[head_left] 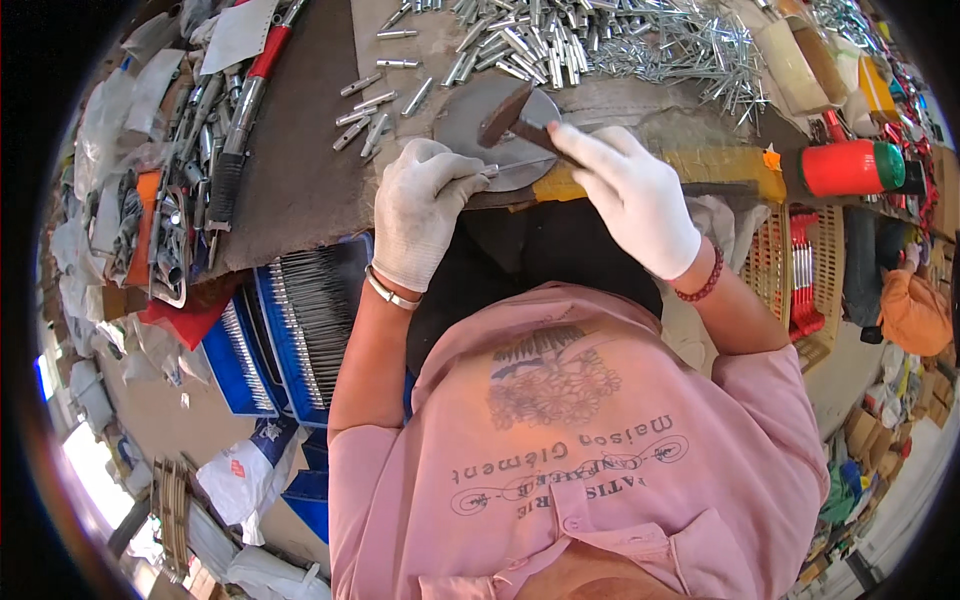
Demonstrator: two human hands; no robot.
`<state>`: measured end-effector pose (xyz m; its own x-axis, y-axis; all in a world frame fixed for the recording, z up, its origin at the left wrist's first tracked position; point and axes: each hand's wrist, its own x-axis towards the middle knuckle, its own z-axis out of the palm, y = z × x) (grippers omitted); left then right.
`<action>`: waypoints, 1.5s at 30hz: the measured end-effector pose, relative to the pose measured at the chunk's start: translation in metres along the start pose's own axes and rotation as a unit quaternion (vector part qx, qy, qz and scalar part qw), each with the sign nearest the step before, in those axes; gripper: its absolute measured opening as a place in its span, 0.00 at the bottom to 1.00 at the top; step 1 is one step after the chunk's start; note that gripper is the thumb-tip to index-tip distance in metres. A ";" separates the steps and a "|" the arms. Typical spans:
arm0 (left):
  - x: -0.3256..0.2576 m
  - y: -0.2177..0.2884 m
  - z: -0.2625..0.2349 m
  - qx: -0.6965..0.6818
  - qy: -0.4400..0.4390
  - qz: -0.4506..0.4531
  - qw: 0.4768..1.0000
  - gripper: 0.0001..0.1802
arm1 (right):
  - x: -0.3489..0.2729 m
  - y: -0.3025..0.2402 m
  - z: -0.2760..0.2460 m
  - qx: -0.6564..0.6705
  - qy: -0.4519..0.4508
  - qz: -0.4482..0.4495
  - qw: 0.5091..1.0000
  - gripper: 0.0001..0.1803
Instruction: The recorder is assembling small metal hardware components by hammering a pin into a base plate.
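My left hand (418, 215), in a white knit glove, pinches a short silvery metal tube (490, 171) at the near edge of a round steel plate (460, 110). A thin rod seems to run on from the tube across the plate. My right hand (640, 195), gloved too, is closed round a hammer (505, 115), whose brown, rusty head hangs over the plate. Whether the hammer touches anything is hard to tell. Beyond the plate lies a pile of short metal tubes (525, 45), with several loose ones (380, 100) left of it. Thin metal pins (690, 60) are heaped to the right.
A long red and black tool (245, 110) lies at the bench's left, beside assorted metal parts. Blue bins (300, 330) of rods stand below on the left. A red and green cylinder (850, 168) is at the right, above a yellow crate (825, 270). Another person (915, 310) is far right.
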<state>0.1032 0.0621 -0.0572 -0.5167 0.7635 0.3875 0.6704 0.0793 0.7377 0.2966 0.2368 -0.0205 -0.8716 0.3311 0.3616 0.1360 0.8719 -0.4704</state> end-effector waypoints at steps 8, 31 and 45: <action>-0.001 0.002 -0.002 -0.043 -0.001 -0.027 0.999 0.08 | -0.006 -0.006 -0.007 0.041 0.118 -0.054 0.991 0.25; -0.005 0.003 -0.006 -0.004 0.004 0.013 1.000 0.11 | -0.002 -0.020 0.018 -0.016 -0.096 0.068 0.993 0.06; -0.043 0.051 0.008 -0.313 0.055 -0.428 0.846 0.35 | -0.013 -0.053 0.031 0.426 -0.270 0.325 0.800 0.09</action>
<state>0.1639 0.0383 -0.0410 -0.7393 0.5313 -0.4137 -0.3707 0.1917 0.9087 0.2858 0.1756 -0.0252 -0.8550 0.2090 -0.4747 0.4732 -0.0605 -0.8789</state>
